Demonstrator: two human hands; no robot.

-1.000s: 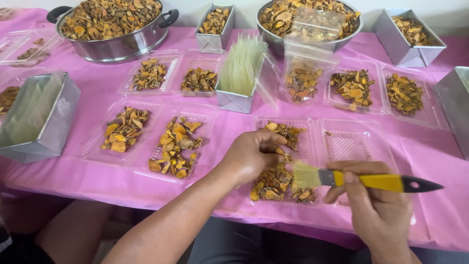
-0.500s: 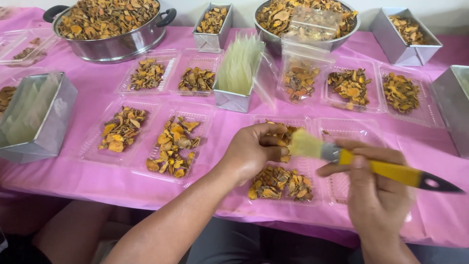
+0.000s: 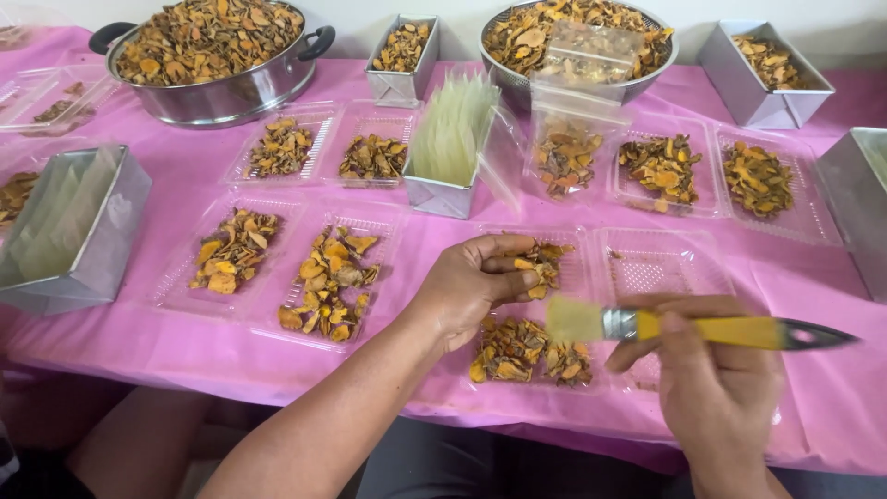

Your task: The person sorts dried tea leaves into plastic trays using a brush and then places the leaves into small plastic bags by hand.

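Over the near tray (image 3: 591,268), left hand (image 3: 471,286) pinches a dried slice (image 3: 525,265); right hand (image 3: 716,388) grips the brush (image 3: 684,326) near the table edge (image 3: 554,434).

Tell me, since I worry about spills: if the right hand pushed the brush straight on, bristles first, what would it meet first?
Probably the left hand, which holds dried slices over the clear tray. The brush in the right hand points left at it, though depth is unclear.

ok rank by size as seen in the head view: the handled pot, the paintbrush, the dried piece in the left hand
1. handled pot, though farthest away
2. paintbrush, nearest the camera
3. dried piece pinched in the left hand
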